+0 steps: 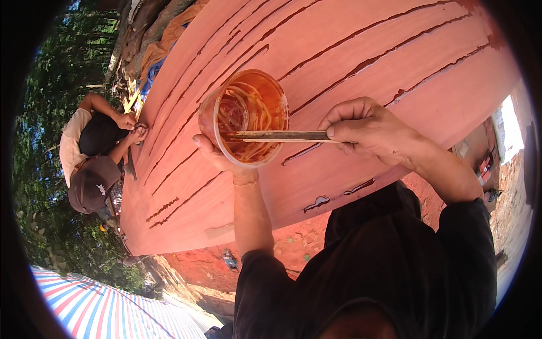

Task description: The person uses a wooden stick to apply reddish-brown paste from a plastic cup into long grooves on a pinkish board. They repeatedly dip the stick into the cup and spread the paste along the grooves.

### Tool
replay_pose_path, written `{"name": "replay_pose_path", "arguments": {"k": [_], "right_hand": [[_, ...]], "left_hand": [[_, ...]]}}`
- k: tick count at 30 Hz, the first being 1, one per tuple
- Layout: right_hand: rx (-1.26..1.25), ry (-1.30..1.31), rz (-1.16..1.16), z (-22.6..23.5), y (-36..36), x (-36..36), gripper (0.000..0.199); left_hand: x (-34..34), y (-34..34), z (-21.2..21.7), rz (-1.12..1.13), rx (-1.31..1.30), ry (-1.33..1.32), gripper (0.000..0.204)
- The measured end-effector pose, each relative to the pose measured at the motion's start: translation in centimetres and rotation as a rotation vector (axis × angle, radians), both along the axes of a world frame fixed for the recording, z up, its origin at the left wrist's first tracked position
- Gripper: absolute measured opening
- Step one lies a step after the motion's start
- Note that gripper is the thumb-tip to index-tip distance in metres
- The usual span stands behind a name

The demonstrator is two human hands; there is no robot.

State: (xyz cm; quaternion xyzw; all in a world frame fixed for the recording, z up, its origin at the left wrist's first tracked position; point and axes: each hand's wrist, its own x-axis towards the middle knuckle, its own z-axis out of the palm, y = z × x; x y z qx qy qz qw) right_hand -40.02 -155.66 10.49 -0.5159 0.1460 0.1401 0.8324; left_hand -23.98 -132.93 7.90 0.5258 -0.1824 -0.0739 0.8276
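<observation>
My left hand (216, 153) is closed round the side and underside of a clear plastic tub (210, 116), tilted so its mouth shows. Wet reddish-brown paste (257, 107) coats the inside of the tub. A thin wooden stick (302, 136) is pinched between the thumb and fingers of my right hand (367, 129), its dark, smeared end reaching into the tub. Below both hands lies a large reddish wooden slab (316, 183). Long, dark, glossy lines (370, 61) of a similar substance run along its surface.
At the slab's left edge a person in a dark cap (93, 183) bends over, both hands (134, 129) close to the wood. Logs (148, 39) are piled beyond it. Red soil (197, 271) shows along the near side, with a striped tarp (113, 305) at lower left.
</observation>
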Motion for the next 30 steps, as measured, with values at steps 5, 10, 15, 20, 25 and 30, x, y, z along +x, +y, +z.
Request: {"name": "replay_pose_path", "arguments": {"k": [5,10,15,20,25,30], "right_hand": [[0.095,0.033,-0.058,-0.9,-1.5,-0.6,0.014],[-0.053,-0.032,-0.111,-1.1,-5.3,-1.9,0.014],[-0.347,-0.052,-0.26,-0.9,-11.5,-3.0,0.015],[-0.454,0.017,-0.267,-1.1,-14.4,-3.1,0.018],[-0.487,0.02,-0.254,-1.9,-14.5,-1.9,0.015],[-0.611,-0.083,-0.175,-1.9,-14.4,0.2,0.015]], "left_hand": [[0.2,-0.1,-0.4,-0.003,0.004,-0.066,0.074],[-0.4,1.6,-0.7,0.166,-0.033,0.106,0.073],[-2.3,6.3,-1.0,0.221,-0.134,0.198,0.076],[-5.0,9.6,-0.5,-0.259,-0.512,0.35,0.063],[-10.2,10.9,-1.2,-0.03,-0.629,0.457,0.059],[-12.8,13.3,-2.9,0.087,-0.646,0.529,0.059]]}}
